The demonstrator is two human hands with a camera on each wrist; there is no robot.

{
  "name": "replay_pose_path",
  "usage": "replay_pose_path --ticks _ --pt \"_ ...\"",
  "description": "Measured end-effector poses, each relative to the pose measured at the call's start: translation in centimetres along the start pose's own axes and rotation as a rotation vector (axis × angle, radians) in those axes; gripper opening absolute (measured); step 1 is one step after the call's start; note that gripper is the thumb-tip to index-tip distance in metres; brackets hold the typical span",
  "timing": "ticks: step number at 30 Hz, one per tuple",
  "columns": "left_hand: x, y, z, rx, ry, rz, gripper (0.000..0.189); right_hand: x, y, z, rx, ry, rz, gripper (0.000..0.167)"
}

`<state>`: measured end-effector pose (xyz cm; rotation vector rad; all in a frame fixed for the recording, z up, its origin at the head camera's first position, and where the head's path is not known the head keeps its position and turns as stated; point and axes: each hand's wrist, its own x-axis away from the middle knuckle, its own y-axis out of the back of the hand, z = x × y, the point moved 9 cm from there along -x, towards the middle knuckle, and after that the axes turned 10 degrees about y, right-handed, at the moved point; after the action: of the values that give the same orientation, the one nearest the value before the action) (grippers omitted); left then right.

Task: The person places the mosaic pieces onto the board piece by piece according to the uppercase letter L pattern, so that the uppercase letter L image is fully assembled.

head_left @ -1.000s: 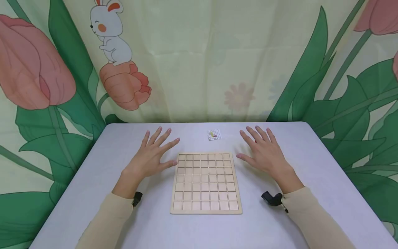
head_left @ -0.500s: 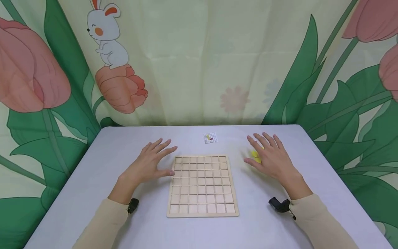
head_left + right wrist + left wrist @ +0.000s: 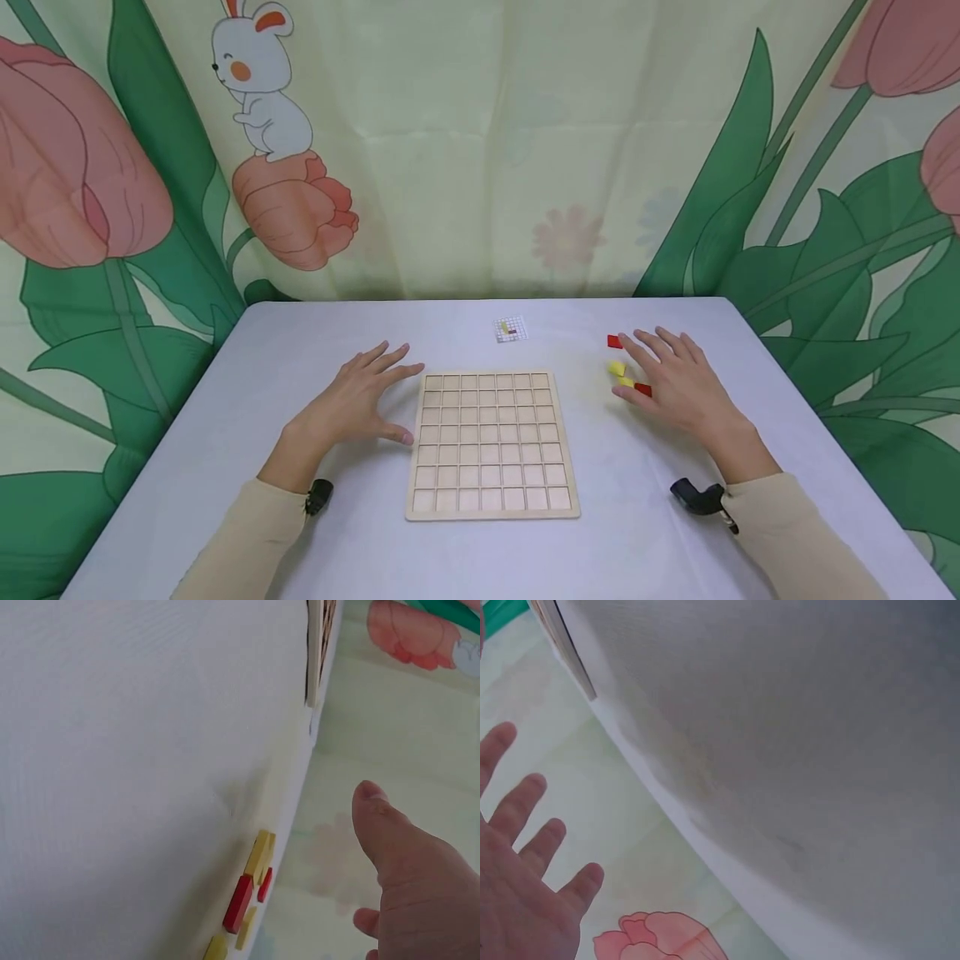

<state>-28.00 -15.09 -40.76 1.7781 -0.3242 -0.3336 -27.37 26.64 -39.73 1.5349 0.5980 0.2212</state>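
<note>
A square wooden grid board [image 3: 491, 442], divided into shallow cells, lies flat on the table. Left of it my left hand [image 3: 352, 404] holds nothing, its fingers spread and the thumb close to the board's left edge. My right hand [image 3: 678, 383] is to the right of the board with fingers extended. Several small blocks lie by its thumb and fingertips, among them a yellow block [image 3: 617, 368], a red block [image 3: 614, 341] and another red block [image 3: 642, 389]. The right wrist view shows a red block [image 3: 238, 904] and a yellow block [image 3: 257, 855] apart from the thumb [image 3: 379, 825]. Other blocks may be hidden beneath the hand.
Behind the board lies a small card [image 3: 511, 329] printed with a grid and coloured cells. The white table [image 3: 480, 558] ends at a curtain [image 3: 450, 167] patterned with tulips and a rabbit.
My right hand has moved to the right, away from the board, and red and yellow blocks have come into view beside it. The left hand has shifted slightly left and nearer.
</note>
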Motion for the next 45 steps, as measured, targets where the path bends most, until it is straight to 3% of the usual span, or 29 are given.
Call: replay_pose_path --ticks 11,24,38,45 --pt "0.1 -0.9 0.3 0.006 -0.001 0.057 0.114 1.0 -0.4 -1.3 -0.046 -0.025 0.018 0.083" --pt "0.1 -1.8 -1.2 0.031 -0.044 0.141 0.117 1.4 -1.8 -3.6 -0.16 -0.084 0.069 0.083" --pt "0.1 -2.0 -1.8 0.01 -0.088 0.15 0.118 3.0 -3.5 -5.3 -0.311 -0.164 0.157 0.104" --pt "0.1 -2.0 -1.8 0.041 -0.098 0.157 0.106 3.6 -3.9 -5.5 -0.366 -0.16 0.169 0.1"
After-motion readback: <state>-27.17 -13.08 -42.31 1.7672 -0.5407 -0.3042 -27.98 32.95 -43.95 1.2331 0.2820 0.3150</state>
